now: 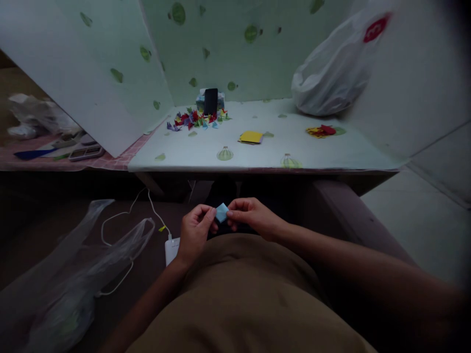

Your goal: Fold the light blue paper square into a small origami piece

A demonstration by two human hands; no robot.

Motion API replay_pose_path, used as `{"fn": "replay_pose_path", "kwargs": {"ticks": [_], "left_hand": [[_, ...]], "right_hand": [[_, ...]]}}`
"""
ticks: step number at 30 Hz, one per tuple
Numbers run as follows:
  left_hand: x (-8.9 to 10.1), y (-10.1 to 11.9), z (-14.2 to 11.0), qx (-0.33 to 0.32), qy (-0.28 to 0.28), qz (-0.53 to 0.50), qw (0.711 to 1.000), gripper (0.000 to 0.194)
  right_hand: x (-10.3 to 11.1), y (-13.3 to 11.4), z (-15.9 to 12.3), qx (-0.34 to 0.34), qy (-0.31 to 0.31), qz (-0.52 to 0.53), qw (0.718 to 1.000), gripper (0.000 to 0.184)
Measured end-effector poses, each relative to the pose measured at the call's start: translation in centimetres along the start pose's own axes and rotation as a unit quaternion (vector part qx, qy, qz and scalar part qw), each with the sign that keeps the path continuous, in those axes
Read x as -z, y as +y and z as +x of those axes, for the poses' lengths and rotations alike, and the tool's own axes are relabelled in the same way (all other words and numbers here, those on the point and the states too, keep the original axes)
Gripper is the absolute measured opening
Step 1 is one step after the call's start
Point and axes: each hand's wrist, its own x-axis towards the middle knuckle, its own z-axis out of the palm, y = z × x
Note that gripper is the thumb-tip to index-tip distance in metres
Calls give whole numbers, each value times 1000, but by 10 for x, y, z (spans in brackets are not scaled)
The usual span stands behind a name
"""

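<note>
A small light-blue folded paper piece (222, 212) is pinched between both of my hands, low in front of my body and below the table edge. My left hand (196, 232) grips its left side with closed fingers. My right hand (250, 216) holds its right side, fingers curled and pressed together. On the table beyond lie a pile of several small folded coloured paper pieces (195, 119), a stack of yellow paper squares (250, 137) and some red and yellow pieces (321, 131).
A dark phone (210, 101) leans upright behind the coloured pile. A white plastic bag (331, 73) sits at the table's back right. A clear plastic bag (73, 279) and a white cable with charger (171, 247) lie at my lower left. Patterned walls enclose the table (257, 152).
</note>
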Motion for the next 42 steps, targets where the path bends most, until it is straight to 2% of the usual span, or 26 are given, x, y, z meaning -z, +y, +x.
{"fn": "replay_pose_path", "kwargs": {"ticks": [9,15,22,24,27,31,36,42], "left_hand": [[0,-4,3,3,-6,-8,1000,24],[1,-5,4,-5,-62,45,997,23],[6,-6,10,-105,-124,176,971,21],[5,-8,11,-82,-133,155,975,22],[1,-12,12,-13,-130,55,990,24],[-7,-19,10,13,-78,-66,995,33],[-14,-23,7,19,-62,-106,992,32],[-15,-20,6,15,-56,-94,994,26]], "right_hand": [[1,2,1,-17,4,1,1000,32],[2,2,1,-5,17,-30,999,32],[6,6,6,-14,-17,-100,995,23],[7,7,6,-13,-10,-112,994,22],[7,8,6,-3,27,-96,995,23],[5,9,6,25,81,-54,995,28],[3,10,7,41,115,-24,992,28],[3,14,8,38,111,-11,993,28]]}}
